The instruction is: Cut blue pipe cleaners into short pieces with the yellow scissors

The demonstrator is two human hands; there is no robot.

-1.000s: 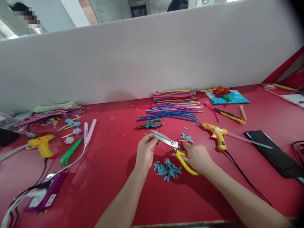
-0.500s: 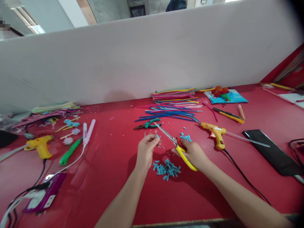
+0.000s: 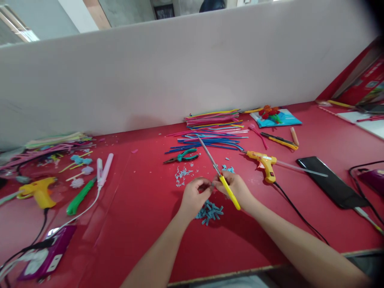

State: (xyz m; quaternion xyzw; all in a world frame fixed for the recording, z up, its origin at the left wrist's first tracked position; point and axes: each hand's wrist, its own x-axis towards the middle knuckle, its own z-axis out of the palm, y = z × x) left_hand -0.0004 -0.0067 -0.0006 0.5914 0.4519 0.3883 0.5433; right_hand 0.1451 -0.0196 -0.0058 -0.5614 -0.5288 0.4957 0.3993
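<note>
My right hand (image 3: 240, 193) is closed round yellow-handled scissors (image 3: 226, 185), whose blades look shut and point up and away to the left. Beside it, my left hand (image 3: 194, 197) is pinched. The fingertips of both hands meet over the red table, with a tiny bluish piece (image 3: 212, 184) between them, mostly hidden. Under my hands lies a pile of cut light-blue pieces (image 3: 213, 212), partly covered by the left hand. A smaller blue heap (image 3: 228, 169) sits just beyond the right hand. Pale fluffy scraps (image 3: 181, 175) are scattered beyond the left hand.
Green-handled pliers (image 3: 181, 156) lie ahead, before bundled coloured stems (image 3: 213, 140). To the right are a yellow glue gun (image 3: 264, 162), a black phone (image 3: 330, 180) and a cutter (image 3: 280, 141). Leftward are another glue gun (image 3: 40, 192), a green-handled tool (image 3: 80, 198) and a purple power strip (image 3: 49, 252).
My hands have come together, the left moving right to the right hand's fingertips. The scissors have turned more upright. The pale scraps now show clear of the left hand. The view has shifted slightly.
</note>
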